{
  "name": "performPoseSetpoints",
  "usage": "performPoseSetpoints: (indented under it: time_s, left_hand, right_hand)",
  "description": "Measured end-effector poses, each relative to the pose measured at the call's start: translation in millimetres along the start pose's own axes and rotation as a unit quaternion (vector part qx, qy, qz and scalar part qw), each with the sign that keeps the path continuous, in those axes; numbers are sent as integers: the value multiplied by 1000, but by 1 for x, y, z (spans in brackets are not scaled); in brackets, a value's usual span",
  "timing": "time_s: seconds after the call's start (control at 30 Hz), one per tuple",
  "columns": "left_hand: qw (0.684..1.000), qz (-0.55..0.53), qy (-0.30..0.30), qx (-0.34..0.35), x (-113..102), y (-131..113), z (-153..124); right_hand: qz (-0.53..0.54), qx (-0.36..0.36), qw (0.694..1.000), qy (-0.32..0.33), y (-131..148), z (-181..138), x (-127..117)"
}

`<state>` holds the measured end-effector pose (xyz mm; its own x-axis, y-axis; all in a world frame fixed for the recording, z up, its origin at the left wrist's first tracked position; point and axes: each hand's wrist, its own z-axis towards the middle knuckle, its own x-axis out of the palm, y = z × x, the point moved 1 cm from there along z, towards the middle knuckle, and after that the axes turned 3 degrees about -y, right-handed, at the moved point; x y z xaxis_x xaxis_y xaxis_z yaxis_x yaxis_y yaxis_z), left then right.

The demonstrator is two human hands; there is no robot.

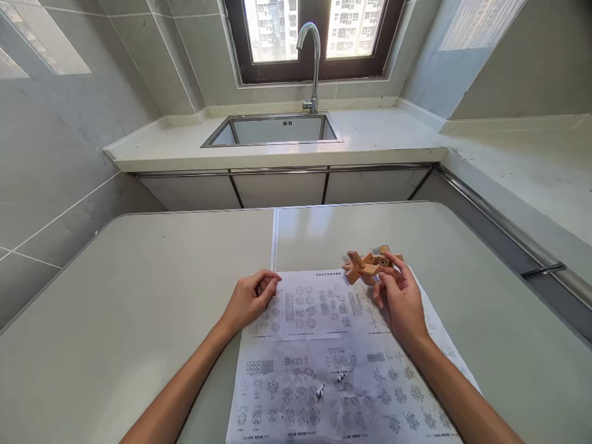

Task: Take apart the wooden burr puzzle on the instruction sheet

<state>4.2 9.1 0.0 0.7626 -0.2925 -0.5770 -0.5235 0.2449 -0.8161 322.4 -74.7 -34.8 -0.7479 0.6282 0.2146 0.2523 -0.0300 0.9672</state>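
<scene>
A wooden interlocking puzzle (367, 266) of crossed light-brown sticks sits at the far right corner of a printed instruction sheet (324, 370). My right hand (401, 299) grips the puzzle's right side with thumb and fingertips. My left hand (252, 298) rests on the sheet's far left corner with its fingers curled in; nothing shows between them. The sheet lies flat on a pale table (139, 296) and is covered in small diagrams.
A seam (274, 237) runs down the table's middle. Beyond the table stands a counter with a steel sink (272, 129) and a tall faucet (312, 58) under a window. Another counter (522, 166) runs along the right wall. Tiled wall on the left.
</scene>
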Motion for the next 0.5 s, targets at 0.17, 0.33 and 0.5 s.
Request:
performPoseSetpoints:
  time_s: [0.17,0.33,0.5]
  left_hand:
    - [1000,1,-2,2,0,-2,0]
    - [1000,4,1,3,0,-1,0]
    - [1000,8,-1,8,0,-3,-1]
  right_hand:
    - [0,-15,1000,-19,0,-1,1]
    - [-7,-98,993,-66,6,-7,3]
    - [-72,-201,975,-55,12,-19,4]
